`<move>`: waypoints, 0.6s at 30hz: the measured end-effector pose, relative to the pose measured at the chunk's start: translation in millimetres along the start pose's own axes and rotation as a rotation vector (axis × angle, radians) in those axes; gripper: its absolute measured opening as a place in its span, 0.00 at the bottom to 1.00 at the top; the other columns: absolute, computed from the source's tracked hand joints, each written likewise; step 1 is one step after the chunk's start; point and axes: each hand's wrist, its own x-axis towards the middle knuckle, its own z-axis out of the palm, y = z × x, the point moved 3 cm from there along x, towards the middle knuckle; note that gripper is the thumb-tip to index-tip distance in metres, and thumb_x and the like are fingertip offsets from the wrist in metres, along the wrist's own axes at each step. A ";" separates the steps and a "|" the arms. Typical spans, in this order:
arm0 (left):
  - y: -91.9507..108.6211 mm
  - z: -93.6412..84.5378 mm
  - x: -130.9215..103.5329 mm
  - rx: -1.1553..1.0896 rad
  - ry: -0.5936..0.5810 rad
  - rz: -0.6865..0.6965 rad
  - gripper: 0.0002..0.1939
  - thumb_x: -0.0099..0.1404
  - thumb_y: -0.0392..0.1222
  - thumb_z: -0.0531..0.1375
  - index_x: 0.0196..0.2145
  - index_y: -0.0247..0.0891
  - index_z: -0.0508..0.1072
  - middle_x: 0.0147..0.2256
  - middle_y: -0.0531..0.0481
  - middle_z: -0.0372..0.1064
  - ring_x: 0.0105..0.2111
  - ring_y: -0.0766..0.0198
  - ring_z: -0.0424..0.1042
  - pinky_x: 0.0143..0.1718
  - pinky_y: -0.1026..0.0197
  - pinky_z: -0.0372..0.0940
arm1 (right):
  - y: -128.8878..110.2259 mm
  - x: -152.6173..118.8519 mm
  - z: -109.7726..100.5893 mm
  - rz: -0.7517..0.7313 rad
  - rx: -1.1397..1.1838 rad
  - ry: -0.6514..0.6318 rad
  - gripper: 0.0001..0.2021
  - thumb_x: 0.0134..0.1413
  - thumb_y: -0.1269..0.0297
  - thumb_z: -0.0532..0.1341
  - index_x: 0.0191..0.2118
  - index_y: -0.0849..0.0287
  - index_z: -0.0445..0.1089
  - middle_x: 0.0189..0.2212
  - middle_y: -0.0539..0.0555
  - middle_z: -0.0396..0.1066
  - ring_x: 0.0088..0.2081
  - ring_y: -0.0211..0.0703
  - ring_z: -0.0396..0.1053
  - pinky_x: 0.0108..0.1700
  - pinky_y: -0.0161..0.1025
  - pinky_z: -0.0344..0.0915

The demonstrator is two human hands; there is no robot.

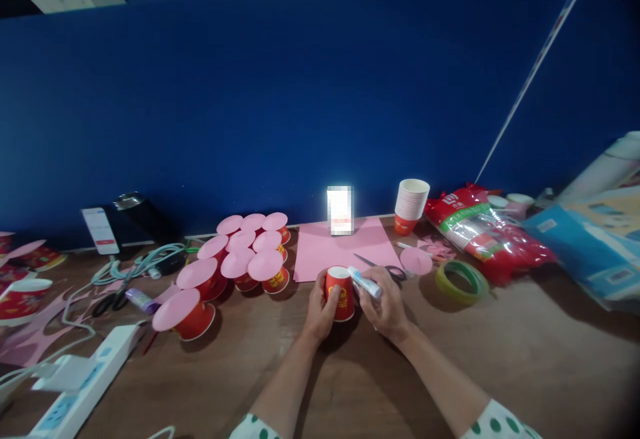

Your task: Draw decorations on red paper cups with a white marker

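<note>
My left hand is wrapped round a red paper cup that stands upside down on the table, its pale base facing up. In my right hand is a white and light-blue glue stick, its tip close to the cup's upper edge; I cannot tell whether they touch. Just behind my right hand lie scissors, partly over a pink paper sheet. To the left, several upturned red cups carry pink paper discs. A loose pink disc lies to the right of the scissors.
A stack of paper cups, a roll of yellow-green tape and a red plastic pack of cups are at the right. At the left are a power strip, cables and a phone. A blue partition stands behind.
</note>
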 end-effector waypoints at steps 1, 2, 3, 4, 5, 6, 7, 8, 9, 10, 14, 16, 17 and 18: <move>-0.1 -0.4 0.0 0.014 0.004 0.006 0.21 0.63 0.50 0.53 0.50 0.37 0.63 0.46 0.44 0.68 0.45 0.58 0.67 0.49 0.56 0.60 | 0.0 -0.2 0.1 -0.018 -0.001 -0.001 0.13 0.49 0.74 0.56 0.42 0.57 0.61 0.34 0.54 0.64 0.37 0.44 0.63 0.40 0.44 0.63; -0.5 -0.9 0.1 0.030 0.010 0.009 0.21 0.63 0.50 0.54 0.50 0.37 0.63 0.46 0.44 0.68 0.46 0.58 0.67 0.50 0.56 0.60 | 0.2 -0.5 -0.1 -0.030 0.001 -0.001 0.14 0.48 0.75 0.56 0.43 0.57 0.60 0.35 0.54 0.64 0.37 0.44 0.63 0.40 0.44 0.63; -1.1 -1.4 0.1 0.043 0.017 0.008 0.21 0.63 0.50 0.54 0.50 0.37 0.63 0.46 0.44 0.68 0.46 0.58 0.66 0.50 0.56 0.60 | 0.3 -0.7 -0.5 -0.037 0.004 0.001 0.14 0.48 0.75 0.56 0.43 0.57 0.60 0.35 0.54 0.63 0.37 0.45 0.62 0.40 0.44 0.63; -1.8 -1.9 0.1 0.051 0.026 0.003 0.21 0.63 0.50 0.54 0.50 0.37 0.63 0.46 0.44 0.68 0.46 0.58 0.66 0.50 0.56 0.60 | 0.3 -0.7 -1.1 -0.043 0.006 0.005 0.15 0.48 0.75 0.56 0.43 0.57 0.60 0.35 0.54 0.63 0.37 0.45 0.62 0.39 0.45 0.63; -2.6 -2.2 0.2 0.053 0.032 -0.004 0.21 0.62 0.50 0.54 0.50 0.38 0.63 0.46 0.44 0.68 0.46 0.58 0.67 0.50 0.56 0.60 | 0.1 -0.7 -1.9 -0.050 0.008 0.010 0.15 0.47 0.75 0.56 0.43 0.57 0.61 0.34 0.54 0.63 0.37 0.45 0.62 0.39 0.45 0.63; -3.1 -2.3 0.3 0.050 0.037 -0.009 0.22 0.62 0.51 0.54 0.50 0.37 0.64 0.46 0.45 0.68 0.45 0.58 0.67 0.49 0.57 0.60 | -0.2 -0.6 -2.6 -0.055 0.010 0.014 0.15 0.47 0.75 0.56 0.43 0.56 0.61 0.34 0.54 0.63 0.36 0.45 0.62 0.39 0.45 0.64; -3.4 -2.3 0.3 0.044 0.039 -0.012 0.22 0.62 0.51 0.54 0.50 0.37 0.64 0.46 0.45 0.68 0.45 0.58 0.67 0.49 0.57 0.60 | -0.8 -0.2 -3.2 -0.061 0.011 0.017 0.15 0.47 0.75 0.56 0.43 0.56 0.61 0.34 0.54 0.63 0.36 0.44 0.62 0.38 0.45 0.64; -3.5 -2.1 0.4 0.038 0.036 -0.011 0.22 0.62 0.51 0.54 0.50 0.37 0.64 0.46 0.45 0.68 0.45 0.59 0.67 0.49 0.57 0.60 | -1.4 0.2 -3.7 -0.066 0.012 0.019 0.15 0.47 0.75 0.56 0.43 0.56 0.61 0.33 0.54 0.63 0.36 0.44 0.62 0.38 0.45 0.64; -3.3 -1.8 0.4 0.035 0.032 -0.007 0.22 0.62 0.51 0.54 0.50 0.37 0.64 0.46 0.45 0.68 0.45 0.58 0.67 0.49 0.57 0.60 | -2.0 0.7 -4.0 -0.069 0.013 0.019 0.15 0.46 0.75 0.56 0.43 0.56 0.61 0.33 0.54 0.63 0.36 0.44 0.62 0.38 0.44 0.64; -2.9 -1.6 0.4 0.033 0.031 -0.001 0.22 0.62 0.51 0.54 0.50 0.37 0.64 0.46 0.45 0.68 0.46 0.58 0.67 0.50 0.57 0.60 | -2.6 1.3 -4.1 -0.072 0.014 0.017 0.15 0.46 0.75 0.56 0.42 0.56 0.61 0.33 0.54 0.63 0.35 0.44 0.62 0.37 0.44 0.64; -1.5 -1.9 0.0 0.047 0.043 0.004 0.21 0.62 0.50 0.54 0.50 0.38 0.64 0.46 0.45 0.68 0.46 0.59 0.66 0.50 0.58 0.60 | -3.0 2.2 -3.6 -0.072 0.017 0.007 0.15 0.45 0.75 0.56 0.42 0.56 0.62 0.33 0.53 0.63 0.35 0.44 0.62 0.37 0.44 0.63; -0.5 -2.1 -0.1 0.048 0.046 -0.001 0.21 0.62 0.50 0.54 0.50 0.38 0.64 0.46 0.45 0.68 0.46 0.59 0.67 0.50 0.58 0.60 | -2.5 1.5 -2.9 -0.076 0.015 -0.007 0.15 0.45 0.76 0.56 0.42 0.56 0.62 0.33 0.53 0.63 0.35 0.44 0.62 0.37 0.44 0.63; 0.0 -2.1 -0.2 0.041 0.043 -0.003 0.21 0.63 0.50 0.54 0.50 0.38 0.64 0.46 0.45 0.68 0.45 0.59 0.67 0.49 0.58 0.60 | -2.3 1.0 -2.6 -0.079 0.015 -0.013 0.15 0.45 0.76 0.56 0.42 0.56 0.62 0.33 0.53 0.63 0.35 0.44 0.62 0.37 0.44 0.63; 0.6 -2.0 -0.2 0.029 0.039 -0.002 0.20 0.63 0.50 0.53 0.50 0.38 0.64 0.45 0.45 0.69 0.45 0.59 0.67 0.48 0.58 0.61 | -2.3 0.6 -2.3 -0.082 0.018 -0.015 0.15 0.45 0.76 0.56 0.41 0.56 0.62 0.32 0.53 0.63 0.35 0.44 0.62 0.37 0.43 0.63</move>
